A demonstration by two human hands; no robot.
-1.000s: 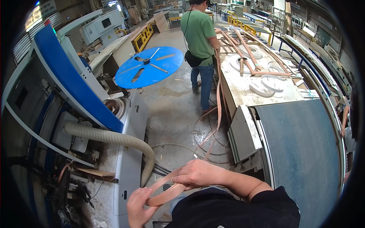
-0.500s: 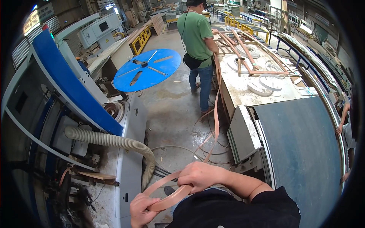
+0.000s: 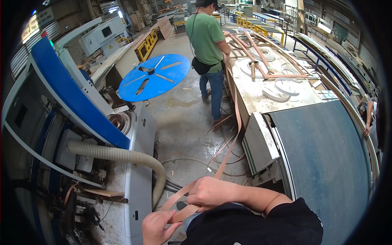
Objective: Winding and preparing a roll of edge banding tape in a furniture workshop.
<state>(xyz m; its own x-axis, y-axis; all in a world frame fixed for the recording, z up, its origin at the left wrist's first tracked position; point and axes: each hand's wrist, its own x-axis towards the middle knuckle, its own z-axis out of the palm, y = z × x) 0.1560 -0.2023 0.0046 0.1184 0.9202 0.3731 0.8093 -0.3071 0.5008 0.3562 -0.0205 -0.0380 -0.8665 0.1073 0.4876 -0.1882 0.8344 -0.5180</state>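
A coil of pinkish-brown edge banding (image 3: 186, 213) lies between my two hands. At its lower left side, my left hand (image 3: 159, 226) pinches the loop between thumb and fingers. My right hand (image 3: 210, 192) is wrapped in a fist round the coil's upper right part, its fingertips mostly hidden. From behind my right hand a long loose length of the banding (image 3: 232, 149) runs up and away beside the workbench, toward a co-worker in a green shirt (image 3: 208, 41). The co-worker faces away, with hands mostly out of sight.
A blue slotted disc (image 3: 177, 74) stands out from the machine at left, above a ribbed hose (image 3: 118, 152). At right are a dark conveyor belt (image 3: 322, 151) and a workbench (image 3: 255, 100) with wooden frames and white coils. Cables (image 3: 183, 159) cross the floor.
The loop between my hands looks smaller and narrower. My left hand has turned slightly, and the trailing banding has swung to the right. The whole view has shifted a little.
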